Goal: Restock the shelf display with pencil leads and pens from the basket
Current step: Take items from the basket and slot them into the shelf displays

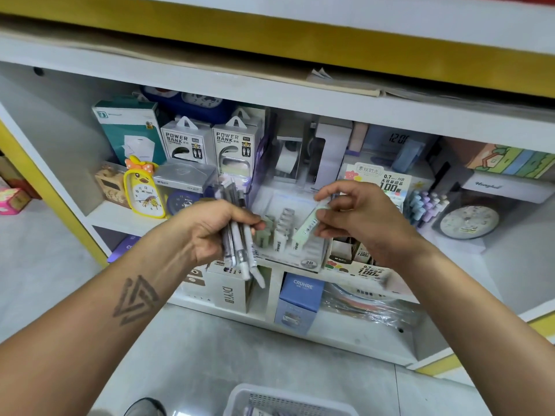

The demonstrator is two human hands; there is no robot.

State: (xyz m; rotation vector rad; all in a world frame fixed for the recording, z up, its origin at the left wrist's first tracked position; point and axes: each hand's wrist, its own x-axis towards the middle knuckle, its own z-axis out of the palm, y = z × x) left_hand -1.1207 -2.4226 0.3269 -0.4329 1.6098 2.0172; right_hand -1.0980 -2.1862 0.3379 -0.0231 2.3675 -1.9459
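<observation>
My left hand (210, 229) grips spare pens (240, 247); my right hand (357, 217) pinches one lead case (310, 225), angling it toward the display tray (300, 259) at the shelf's front edge.

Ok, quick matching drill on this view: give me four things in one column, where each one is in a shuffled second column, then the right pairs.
Things:
1. bundle of pens
2. pale green lead case
3. white basket
4. yellow duck clock

Places:
A. on the floor at the bottom edge of the view
B. gripped in the left hand
C. standing on the shelf, left of the hands
D. pinched in the right hand over the 2B display tray

Pairs: 1-B, 2-D, 3-A, 4-C
</observation>
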